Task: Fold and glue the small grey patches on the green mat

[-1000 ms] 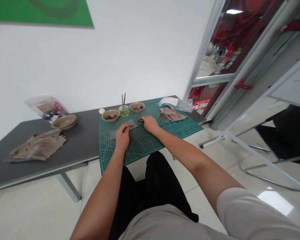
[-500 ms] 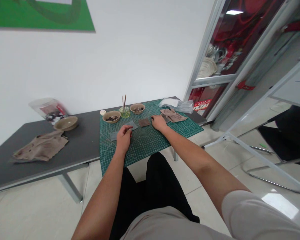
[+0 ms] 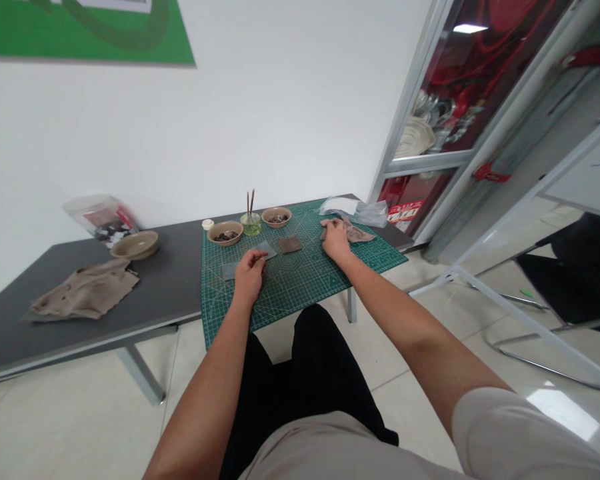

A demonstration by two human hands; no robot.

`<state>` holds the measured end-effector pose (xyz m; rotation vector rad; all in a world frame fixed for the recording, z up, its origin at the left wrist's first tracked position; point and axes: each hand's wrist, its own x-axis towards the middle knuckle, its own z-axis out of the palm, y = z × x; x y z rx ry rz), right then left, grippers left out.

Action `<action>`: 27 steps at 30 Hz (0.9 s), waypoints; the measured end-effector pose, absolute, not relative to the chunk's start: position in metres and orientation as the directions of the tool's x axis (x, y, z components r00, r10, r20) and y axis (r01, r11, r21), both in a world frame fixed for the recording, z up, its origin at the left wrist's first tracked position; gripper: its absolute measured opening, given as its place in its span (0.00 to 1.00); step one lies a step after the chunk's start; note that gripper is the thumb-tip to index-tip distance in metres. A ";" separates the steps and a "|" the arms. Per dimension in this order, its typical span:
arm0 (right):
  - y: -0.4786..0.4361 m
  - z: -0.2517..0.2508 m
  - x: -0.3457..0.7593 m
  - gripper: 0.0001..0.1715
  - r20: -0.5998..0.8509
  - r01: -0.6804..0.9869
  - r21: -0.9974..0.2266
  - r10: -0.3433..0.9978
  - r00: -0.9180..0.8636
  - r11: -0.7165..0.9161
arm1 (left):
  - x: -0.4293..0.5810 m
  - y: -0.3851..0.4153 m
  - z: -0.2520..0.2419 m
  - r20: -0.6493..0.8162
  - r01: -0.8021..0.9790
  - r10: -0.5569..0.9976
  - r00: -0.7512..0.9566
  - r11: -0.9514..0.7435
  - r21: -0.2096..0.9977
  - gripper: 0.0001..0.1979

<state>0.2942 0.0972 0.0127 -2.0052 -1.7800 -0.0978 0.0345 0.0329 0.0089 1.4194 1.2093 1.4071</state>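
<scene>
Green mat (image 3: 290,293), left hand (image 3: 249,277) curled by grey sheet (image 3: 266,249), right hand (image 3: 336,240) on tan cloth (image 3: 359,235), finger grips unclear

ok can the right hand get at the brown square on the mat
Probably yes. The right hand rests on the tan cloth, close beside the dark brown square, and only bare green cutting mat seems to lie between them, so nothing blocks the way.

On the table (image 3: 165,273) lies a cutting mat (image 3: 293,287). At the far edge of the mat, a glass (image 3: 251,228) with sticks stands between two bowls (image 3: 225,233). Left of the mat, a third bowl (image 3: 135,245) stands behind a cloth (image 3: 83,290).
</scene>
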 end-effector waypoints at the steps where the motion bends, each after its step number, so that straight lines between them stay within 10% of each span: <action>1: 0.096 0.013 0.298 0.28 0.338 0.954 -0.287 0.923 0.186 -0.087 | 0.034 0.033 0.009 0.245 0.095 0.967 -0.063 -0.239 0.966 0.07; 14: 0.055 0.038 0.283 0.15 0.377 0.957 -0.279 0.907 0.186 -0.081 | 0.038 0.039 0.002 0.242 0.000 0.970 0.010 -0.242 0.970 0.12; 21: 0.083 0.049 0.307 0.15 0.372 0.825 -0.524 0.815 0.444 -0.210 | 0.036 0.037 0.003 0.231 0.093 0.973 0.015 -0.232 0.968 0.09; 27: 0.090 0.034 0.327 0.14 0.349 0.928 -0.372 0.922 0.169 -0.029 | 0.036 0.037 0.004 0.232 0.113 0.973 0.006 -0.232 0.966 0.09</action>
